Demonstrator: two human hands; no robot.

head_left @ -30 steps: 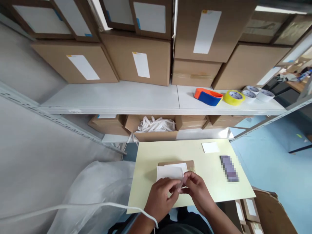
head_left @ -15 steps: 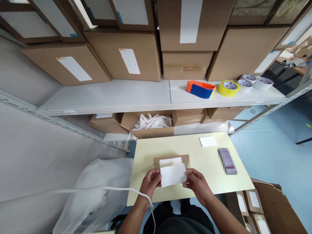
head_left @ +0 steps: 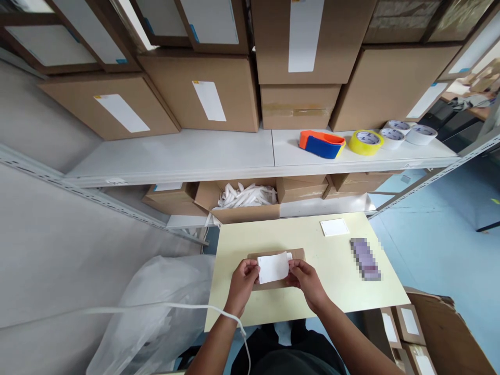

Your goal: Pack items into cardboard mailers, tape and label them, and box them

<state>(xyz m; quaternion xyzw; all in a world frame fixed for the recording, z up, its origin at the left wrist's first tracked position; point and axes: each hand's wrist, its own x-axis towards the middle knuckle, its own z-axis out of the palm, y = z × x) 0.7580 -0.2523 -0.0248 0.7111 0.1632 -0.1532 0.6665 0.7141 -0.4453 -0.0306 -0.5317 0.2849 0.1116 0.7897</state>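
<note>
White, thin and slightly bowed, a rectangular paper sheet (head_left: 273, 266) is now over the brown cardboard box (head_left: 273, 285); half a second ago it was nearer the person's body. That shift lays it across most of a second white paper piece (head_left: 289, 255) on the box, leaving only a sliver beyond its right edge; whether the two touch, I cannot tell. The left hand (head_left: 242, 282) pinches one short edge, the right hand (head_left: 307, 281) the opposite one, fingers curled. The box, matt and flat-sided, lies on the smooth pale-yellow surface (head_left: 332, 291). A stiff-looking white rectangular card (head_left: 335, 227) lies flat farther right, well apart; crinkled translucent plastic sheeting (head_left: 156, 291) bulges at left.
</note>
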